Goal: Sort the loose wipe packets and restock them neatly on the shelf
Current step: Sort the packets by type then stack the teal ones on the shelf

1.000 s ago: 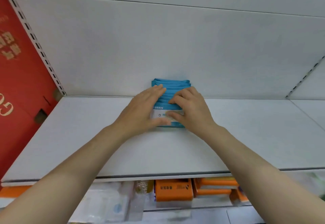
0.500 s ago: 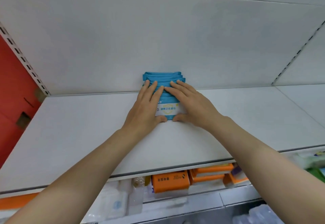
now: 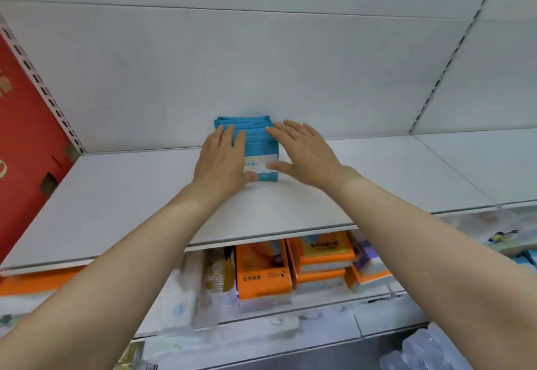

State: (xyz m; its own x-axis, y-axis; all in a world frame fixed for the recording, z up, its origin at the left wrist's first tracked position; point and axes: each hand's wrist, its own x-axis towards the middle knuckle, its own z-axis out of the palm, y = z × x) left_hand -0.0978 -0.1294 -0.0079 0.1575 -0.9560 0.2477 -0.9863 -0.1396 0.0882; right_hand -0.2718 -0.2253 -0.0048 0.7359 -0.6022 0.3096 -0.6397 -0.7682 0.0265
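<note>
A row of several blue wipe packets [image 3: 257, 142] stands upright on the white shelf [image 3: 116, 195], pushed back against the rear panel. The front packet shows a white label. My left hand [image 3: 222, 160] lies flat against the left side of the row, fingers straight, thumb at the front packet's lower edge. My right hand [image 3: 302, 154] presses flat on the right side, fingers straight and spread, thumb across the front label. Both hands flank the stack.
Orange boxes [image 3: 263, 270] and clear-wrapped packs sit on the lower shelf below. A red panel [image 3: 26, 142] borders the left beside a slotted upright. A second white shelf bay [image 3: 479, 160] extends to the right.
Both hands have slid from the top of the packets out to their sides, the right one spreading wider. The camera view has tilted down and shifted.
</note>
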